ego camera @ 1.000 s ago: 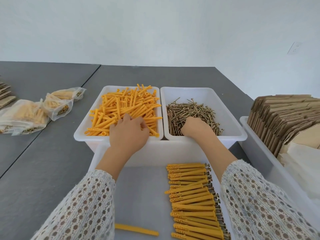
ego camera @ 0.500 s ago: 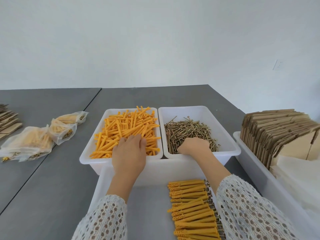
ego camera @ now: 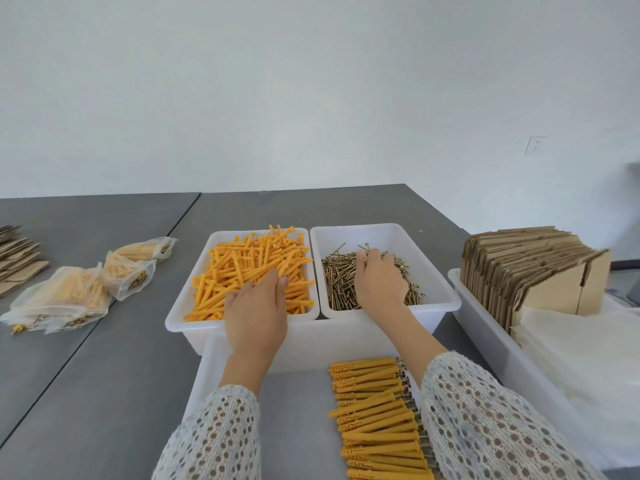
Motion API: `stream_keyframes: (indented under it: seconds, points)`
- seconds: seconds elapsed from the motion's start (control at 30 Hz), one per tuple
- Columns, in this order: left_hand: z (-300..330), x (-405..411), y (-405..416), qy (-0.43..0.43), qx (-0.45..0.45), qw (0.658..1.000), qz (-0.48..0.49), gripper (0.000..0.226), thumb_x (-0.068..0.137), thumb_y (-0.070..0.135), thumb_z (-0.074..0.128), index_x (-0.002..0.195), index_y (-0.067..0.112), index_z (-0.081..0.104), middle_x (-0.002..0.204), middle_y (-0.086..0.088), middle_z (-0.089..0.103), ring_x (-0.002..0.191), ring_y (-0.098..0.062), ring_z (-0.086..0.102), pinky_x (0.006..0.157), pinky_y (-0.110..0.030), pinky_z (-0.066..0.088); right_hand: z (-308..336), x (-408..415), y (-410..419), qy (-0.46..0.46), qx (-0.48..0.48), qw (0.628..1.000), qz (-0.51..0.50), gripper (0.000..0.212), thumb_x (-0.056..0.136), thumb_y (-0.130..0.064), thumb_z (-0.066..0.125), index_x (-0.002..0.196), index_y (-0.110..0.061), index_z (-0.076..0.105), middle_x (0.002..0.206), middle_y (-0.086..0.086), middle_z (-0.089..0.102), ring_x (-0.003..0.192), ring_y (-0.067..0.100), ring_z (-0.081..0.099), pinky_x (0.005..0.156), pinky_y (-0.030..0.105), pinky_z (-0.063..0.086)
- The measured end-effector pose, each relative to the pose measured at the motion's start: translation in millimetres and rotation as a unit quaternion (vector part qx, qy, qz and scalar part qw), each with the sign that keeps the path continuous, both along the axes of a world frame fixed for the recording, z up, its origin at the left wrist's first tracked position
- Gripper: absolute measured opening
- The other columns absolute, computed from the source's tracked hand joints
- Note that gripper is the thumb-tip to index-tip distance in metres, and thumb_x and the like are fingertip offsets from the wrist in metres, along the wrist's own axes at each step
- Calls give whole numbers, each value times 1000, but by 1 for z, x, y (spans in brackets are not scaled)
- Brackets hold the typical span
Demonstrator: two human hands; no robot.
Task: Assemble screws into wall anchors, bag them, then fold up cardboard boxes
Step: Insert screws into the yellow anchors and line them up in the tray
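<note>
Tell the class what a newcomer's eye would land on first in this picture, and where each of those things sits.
The bright orange wall anchors heaped in the left white bin at the centre of the grey table catch the eye first, with the left hand reaching into them. Beside it, the right hand digs into a bin of dark screws. Nearest the viewer, assembled anchors lie in a neat row.

Orange wall anchors in white bin, brass-coloured screws, grey table, brown cardboard boxes, white openwork-lace sleeves
</note>
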State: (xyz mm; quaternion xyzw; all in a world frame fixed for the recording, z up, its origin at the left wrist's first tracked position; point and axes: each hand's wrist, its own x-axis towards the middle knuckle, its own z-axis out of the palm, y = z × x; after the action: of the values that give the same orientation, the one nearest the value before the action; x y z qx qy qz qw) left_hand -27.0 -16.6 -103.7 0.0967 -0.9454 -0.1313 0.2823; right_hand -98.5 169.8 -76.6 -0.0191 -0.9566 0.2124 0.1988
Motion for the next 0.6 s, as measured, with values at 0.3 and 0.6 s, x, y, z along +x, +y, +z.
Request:
stream_keyframes:
  seconds: [0.3, 0.6]
  points:
    - [2, 0, -1, 2, 0, 1000, -20, 37, 106, 36, 24, 111, 28, 60, 82, 6, 65, 79, -20, 53, 79, -37, 33, 18, 51, 11, -107, -602, 777, 146, 26, 103, -16, 45, 78, -12, 50, 60, 4, 48, 47, 12, 39, 49, 25, 39]
    - [60, 29, 28, 48, 102, 974, -195, 38, 108, 38, 31, 81, 26, 55, 57, 10, 46, 55, -6, 46, 52, -30, 27, 50, 105, 36, -145, -662, 674, 293, 15, 97, -4, 54, 97, 0, 69, 74, 11, 67, 56, 12, 56, 56, 23, 52]
